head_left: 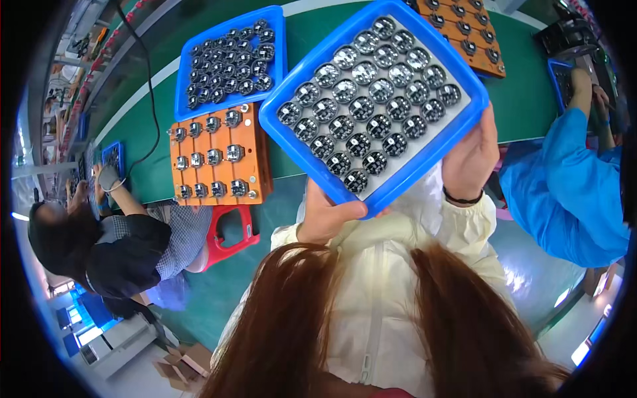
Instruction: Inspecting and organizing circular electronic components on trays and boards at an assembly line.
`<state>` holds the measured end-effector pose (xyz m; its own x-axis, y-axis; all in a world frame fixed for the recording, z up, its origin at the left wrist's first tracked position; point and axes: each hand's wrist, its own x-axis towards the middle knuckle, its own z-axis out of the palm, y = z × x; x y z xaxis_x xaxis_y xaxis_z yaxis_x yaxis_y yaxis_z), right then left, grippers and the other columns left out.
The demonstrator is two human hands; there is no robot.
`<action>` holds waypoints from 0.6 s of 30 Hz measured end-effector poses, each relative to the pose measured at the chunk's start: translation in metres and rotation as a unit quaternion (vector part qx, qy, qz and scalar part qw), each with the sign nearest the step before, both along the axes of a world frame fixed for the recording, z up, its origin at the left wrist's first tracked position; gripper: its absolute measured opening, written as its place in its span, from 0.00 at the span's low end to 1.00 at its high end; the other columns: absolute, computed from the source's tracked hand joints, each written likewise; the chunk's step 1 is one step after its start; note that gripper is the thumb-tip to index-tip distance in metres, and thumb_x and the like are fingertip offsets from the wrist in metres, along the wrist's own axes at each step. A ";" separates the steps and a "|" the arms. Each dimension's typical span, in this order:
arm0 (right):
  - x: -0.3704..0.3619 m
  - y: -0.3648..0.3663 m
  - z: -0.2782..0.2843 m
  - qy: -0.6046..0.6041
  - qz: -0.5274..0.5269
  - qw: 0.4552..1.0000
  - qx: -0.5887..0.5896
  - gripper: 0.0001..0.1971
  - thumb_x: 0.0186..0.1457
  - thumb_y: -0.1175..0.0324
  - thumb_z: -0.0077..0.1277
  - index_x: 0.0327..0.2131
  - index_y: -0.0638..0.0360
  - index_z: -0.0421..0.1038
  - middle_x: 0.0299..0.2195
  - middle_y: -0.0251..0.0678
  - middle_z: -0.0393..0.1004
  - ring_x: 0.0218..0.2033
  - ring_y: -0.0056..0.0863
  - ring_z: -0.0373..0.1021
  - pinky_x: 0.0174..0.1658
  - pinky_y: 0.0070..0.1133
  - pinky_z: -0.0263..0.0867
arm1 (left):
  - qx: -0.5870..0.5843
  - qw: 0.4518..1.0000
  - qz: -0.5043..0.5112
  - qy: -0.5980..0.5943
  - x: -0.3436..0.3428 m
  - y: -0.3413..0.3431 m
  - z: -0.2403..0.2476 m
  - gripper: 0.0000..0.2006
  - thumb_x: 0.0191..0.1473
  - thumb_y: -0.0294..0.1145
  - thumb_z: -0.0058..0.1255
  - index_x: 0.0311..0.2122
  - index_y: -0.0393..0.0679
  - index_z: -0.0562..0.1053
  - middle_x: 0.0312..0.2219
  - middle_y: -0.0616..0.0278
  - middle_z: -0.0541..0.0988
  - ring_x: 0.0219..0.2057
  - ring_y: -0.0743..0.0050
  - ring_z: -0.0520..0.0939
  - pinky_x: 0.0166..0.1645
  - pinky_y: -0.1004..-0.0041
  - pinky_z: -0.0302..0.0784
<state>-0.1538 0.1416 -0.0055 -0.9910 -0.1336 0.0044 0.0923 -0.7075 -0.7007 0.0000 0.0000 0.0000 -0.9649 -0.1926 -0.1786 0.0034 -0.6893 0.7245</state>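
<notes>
A blue plastic tray (282,141) with a pale liner is held up in front of me, tilted at an angle. Rows of shiny round dark-and-silver parts (361,108) fill it. My left hand (332,212) grips its lower corner, thumb along the rim. On its right side my right hand (472,159) is closed round the edge; the fingers are partly hidden beneath. Left of the tray, at the bench edge, stands an orange fixture block (206,171) carrying rows of similar small parts. A second blue tray (280,46) of such parts lies behind that block.
Another orange fixture (490,58) with parts lies far right on the green bench (531,119). A black cable (154,99) hangs at left. One person (126,245) sits left beside a red stool (232,249); another in blue (570,192) works at right. Black equipment (567,38) stands far right.
</notes>
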 end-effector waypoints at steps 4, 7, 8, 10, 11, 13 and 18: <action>-0.016 0.008 0.020 -0.043 0.136 0.990 -0.014 0.21 0.59 0.57 0.34 0.47 0.64 0.61 0.45 0.43 0.68 0.44 0.33 0.67 0.48 0.28 0.61 | -0.001 1.000 -0.005 0.026 0.004 -0.019 0.002 0.45 0.35 0.21 0.60 0.58 0.41 0.45 0.52 0.51 0.59 0.48 0.51 0.69 0.34 0.54 0.80; -0.027 0.019 0.023 -0.108 0.179 0.975 0.071 0.22 0.59 0.56 0.33 0.46 0.65 0.62 0.39 0.44 0.72 0.36 0.33 0.72 0.40 0.26 0.68 | 0.005 0.998 -0.017 0.055 -0.004 -0.027 0.000 0.45 0.35 0.23 0.61 0.57 0.38 0.46 0.51 0.51 0.61 0.46 0.56 0.71 0.32 0.60 0.81; -0.032 0.023 0.023 -0.120 0.224 0.965 0.060 0.21 0.59 0.57 0.34 0.46 0.65 0.62 0.39 0.44 0.72 0.36 0.33 0.72 0.40 0.26 0.68 | 0.011 0.999 -0.014 0.043 0.001 -0.032 0.003 0.45 0.36 0.25 0.61 0.57 0.38 0.46 0.51 0.52 0.61 0.47 0.58 0.70 0.37 0.60 0.79; -0.042 0.027 0.024 -0.125 0.269 0.954 0.052 0.21 0.59 0.57 0.35 0.46 0.65 0.62 0.39 0.43 0.72 0.36 0.32 0.71 0.40 0.26 0.68 | 0.016 0.999 -0.011 0.040 0.004 -0.040 0.007 0.44 0.36 0.27 0.61 0.57 0.37 0.47 0.51 0.53 0.61 0.48 0.60 0.69 0.41 0.60 0.77; -0.047 0.028 0.023 -0.112 0.275 0.951 0.085 0.21 0.58 0.58 0.36 0.46 0.66 0.62 0.40 0.43 0.72 0.36 0.31 0.71 0.41 0.25 0.67 | -0.005 0.999 -0.011 0.042 0.003 -0.044 0.006 0.44 0.37 0.30 0.61 0.57 0.37 0.47 0.51 0.54 0.61 0.50 0.61 0.67 0.46 0.61 0.72; -0.048 0.023 0.031 -0.095 0.285 0.946 0.121 0.20 0.58 0.59 0.37 0.46 0.66 0.62 0.40 0.42 0.71 0.37 0.29 0.71 0.41 0.24 0.67 | -0.024 0.999 -0.005 0.047 0.007 -0.046 -0.001 0.44 0.38 0.32 0.61 0.57 0.37 0.47 0.52 0.55 0.61 0.51 0.62 0.66 0.51 0.62 0.67; -0.038 -0.001 0.046 0.001 0.270 0.952 0.145 0.18 0.58 0.62 0.38 0.46 0.65 0.62 0.40 0.39 0.71 0.39 0.25 0.69 0.43 0.20 0.64 | -0.044 0.969 0.202 0.132 0.000 -0.029 0.006 0.38 0.49 0.50 0.47 0.58 0.43 0.45 0.51 0.49 0.62 0.47 0.48 0.70 0.45 0.55 0.72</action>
<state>-0.1918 0.1407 0.0409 -0.7769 -0.6203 -0.1078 0.3858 -0.3338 -0.8601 -0.0004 -0.0292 0.0064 -0.8172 -0.5679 0.0978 0.4532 -0.5286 0.7178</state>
